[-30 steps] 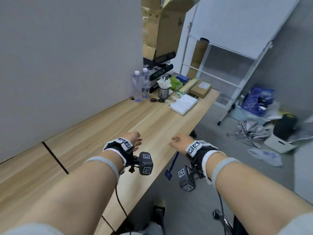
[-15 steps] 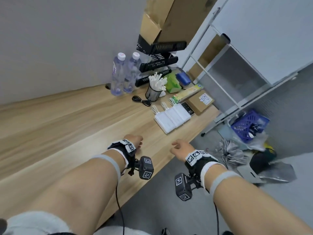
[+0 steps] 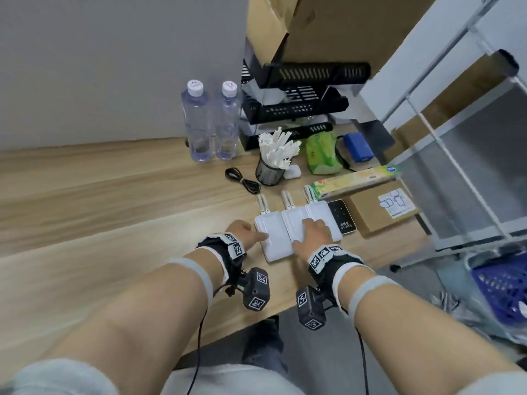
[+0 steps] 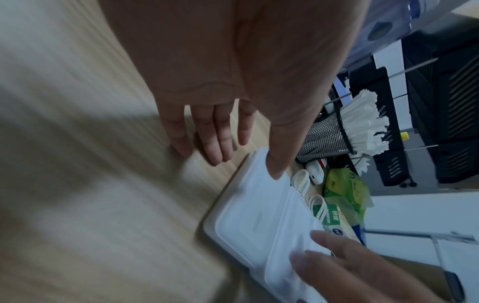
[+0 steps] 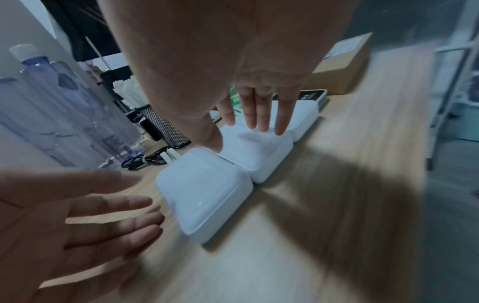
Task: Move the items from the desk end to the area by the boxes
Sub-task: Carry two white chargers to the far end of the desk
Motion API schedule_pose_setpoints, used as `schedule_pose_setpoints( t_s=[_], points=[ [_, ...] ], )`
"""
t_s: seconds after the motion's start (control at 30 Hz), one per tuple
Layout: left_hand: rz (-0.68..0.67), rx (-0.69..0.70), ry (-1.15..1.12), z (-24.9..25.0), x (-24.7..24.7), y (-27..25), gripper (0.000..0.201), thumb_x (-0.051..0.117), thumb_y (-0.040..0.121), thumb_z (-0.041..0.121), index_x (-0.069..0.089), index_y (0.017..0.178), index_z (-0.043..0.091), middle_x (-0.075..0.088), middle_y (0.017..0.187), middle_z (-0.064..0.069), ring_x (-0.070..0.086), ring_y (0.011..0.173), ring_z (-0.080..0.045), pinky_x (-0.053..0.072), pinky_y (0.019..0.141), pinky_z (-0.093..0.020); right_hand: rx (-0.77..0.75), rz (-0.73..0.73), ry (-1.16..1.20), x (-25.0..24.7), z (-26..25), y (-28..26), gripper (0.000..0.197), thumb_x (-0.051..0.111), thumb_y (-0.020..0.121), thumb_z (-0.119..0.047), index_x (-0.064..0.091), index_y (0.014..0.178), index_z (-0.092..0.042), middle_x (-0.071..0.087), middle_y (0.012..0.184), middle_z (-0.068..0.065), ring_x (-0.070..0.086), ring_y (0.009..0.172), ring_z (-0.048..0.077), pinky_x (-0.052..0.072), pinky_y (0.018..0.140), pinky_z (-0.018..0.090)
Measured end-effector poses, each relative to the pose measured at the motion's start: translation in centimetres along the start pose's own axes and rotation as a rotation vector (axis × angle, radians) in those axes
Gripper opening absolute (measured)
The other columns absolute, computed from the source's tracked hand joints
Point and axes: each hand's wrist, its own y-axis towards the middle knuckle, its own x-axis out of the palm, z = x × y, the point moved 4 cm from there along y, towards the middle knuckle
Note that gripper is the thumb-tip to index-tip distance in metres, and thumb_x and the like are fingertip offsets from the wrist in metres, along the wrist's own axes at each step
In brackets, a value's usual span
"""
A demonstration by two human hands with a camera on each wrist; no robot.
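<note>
Three flat white cases with loop straps lie side by side near the wooden desk's (image 3: 114, 223) end: the left case (image 3: 275, 238), the middle case (image 3: 293, 220) and the right case (image 3: 322, 213). My left hand (image 3: 258, 236) is at the left case's outer edge with straight fingers; its thumb (image 4: 274, 170) rests on the case's corner (image 4: 259, 215). My right hand (image 3: 309, 228) is spread over the middle case (image 5: 259, 151), fingertips (image 5: 281, 127) on or just above its top. Neither hand grips anything.
Behind the cases stand two water bottles (image 3: 196, 124), a mesh cup of white sticks (image 3: 271, 169), a black cable (image 3: 242, 181), a green pack (image 3: 322, 155) and stacked black trays (image 3: 299, 104) under a large cardboard box (image 3: 328, 24). A black device (image 3: 342, 220) and brown box (image 3: 379, 212) lie right.
The view has closed in on the desk end. Both hands have reached forward from the desk's near edge to the white cases, and their fingers have straightened.
</note>
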Motion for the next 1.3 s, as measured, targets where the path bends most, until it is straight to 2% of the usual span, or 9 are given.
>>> schedule_pose_setpoints(
  t_s=[0.13, 0.27, 0.4, 0.53, 0.73, 0.93, 1.07, 1.2, 1.3],
  points=[
    [0.115, -0.093, 0.041, 0.6, 2.9, -0.4, 0.041, 0.081, 0.074, 0.039, 0.057, 0.093, 0.012, 0.064, 0.084, -0.004, 0.057, 0.071, -0.018, 0.038, 0.053, -0.026, -0.046, -0.068, -0.096, -0.5, 0.7, 3.7, 0.061, 0.06, 0.085, -0.043, 0.041, 0.131, -0.01, 0.04, 0.131, 0.011, 0.046, 0.124, 0.029, 0.048, 0.094, 0.041],
    [0.199, -0.206, 0.126, 1.1, 3.2, -1.0, 0.083, 0.082, 0.055, 0.056, 0.058, 0.113, 0.002, 0.068, 0.104, -0.014, 0.067, 0.09, -0.027, 0.046, 0.059, -0.028, -0.174, -0.139, -0.163, -0.2, 0.4, 5.6, 0.07, 0.065, 0.079, -0.054, 0.045, 0.129, -0.01, 0.045, 0.127, 0.01, 0.058, 0.112, 0.027, 0.05, 0.085, 0.038],
    [0.194, -0.269, 0.276, 0.8, 2.1, -1.0, 0.096, 0.078, 0.05, 0.07, 0.058, 0.114, 0.001, 0.068, 0.102, -0.012, 0.067, 0.092, -0.028, 0.046, 0.061, -0.03, -0.311, -0.222, -0.171, -0.1, -0.6, 6.7, 0.06, 0.07, 0.067, -0.061, 0.06, 0.107, -0.017, 0.066, 0.103, 0.003, 0.064, 0.092, 0.026, 0.05, 0.073, 0.031],
    [0.244, -0.295, 0.279, -0.3, 0.9, -1.3, 0.098, 0.082, 0.053, 0.063, 0.055, 0.123, 0.001, 0.065, 0.118, -0.018, 0.064, 0.107, -0.033, 0.053, 0.083, -0.042, -0.284, -0.316, -0.155, 0.4, -1.9, 6.9, 0.06, 0.078, 0.058, -0.063, 0.049, 0.089, -0.02, 0.056, 0.085, 0.0, 0.059, 0.081, 0.025, 0.044, 0.066, 0.028],
    [0.354, -0.28, 0.071, -3.2, -0.9, -2.8, 0.087, 0.082, 0.066, 0.046, 0.031, 0.127, 0.01, 0.056, 0.117, -0.014, 0.059, 0.104, -0.034, 0.047, 0.074, -0.039, -0.303, -0.334, -0.111, 2.5, -4.8, 5.2, 0.078, 0.074, 0.056, -0.071, 0.055, 0.114, -0.021, 0.065, 0.104, 0.003, 0.061, 0.089, 0.025, 0.048, 0.073, 0.03],
    [0.361, -0.265, -0.092, -9.9, -7.0, -6.6, 0.061, 0.081, 0.068, 0.045, 0.053, 0.108, 0.01, 0.064, 0.102, -0.004, 0.064, 0.087, -0.025, 0.055, 0.077, -0.035, -0.376, -0.333, -0.053, 5.9, -11.1, -0.8, 0.077, 0.067, 0.079, -0.05, 0.03, 0.135, -0.012, 0.061, 0.116, 0.013, 0.062, 0.102, 0.034, 0.049, 0.076, 0.034],
    [0.384, -0.221, -0.427, -19.0, -13.6, -9.6, 0.092, 0.081, 0.041, 0.051, 0.054, 0.119, 0.011, 0.07, 0.104, -0.015, 0.072, 0.087, -0.037, 0.058, 0.073, -0.059, -0.454, -0.353, -0.012, 9.1, -17.6, -7.5, 0.076, 0.064, 0.082, -0.047, 0.025, 0.138, -0.013, 0.058, 0.104, 0.012, 0.06, 0.091, 0.033, 0.051, 0.077, 0.036],
    [0.461, -0.138, -0.678, -27.5, -21.5, -15.4, 0.09, 0.083, 0.046, 0.045, 0.048, 0.125, 0.017, 0.067, 0.111, -0.018, 0.071, 0.091, -0.041, 0.053, 0.073, -0.069, -0.506, -0.4, 0.108, 12.5, -26.0, -15.1, 0.08, 0.068, 0.082, -0.048, 0.027, 0.138, -0.01, 0.057, 0.12, 0.014, 0.06, 0.104, 0.034, 0.05, 0.082, 0.037],
    [0.557, -0.087, -0.794, -32.9, -28.2, -23.8, 0.073, 0.077, 0.063, 0.043, 0.046, 0.125, 0.021, 0.066, 0.108, -0.016, 0.069, 0.084, -0.036, 0.057, 0.056, -0.046, -0.599, -0.422, 0.208, 15.5, -34.2, -22.4, 0.076, 0.071, 0.081, -0.043, 0.03, 0.137, -0.011, 0.056, 0.125, 0.014, 0.059, 0.104, 0.031, 0.048, 0.08, 0.036]
  ],
)
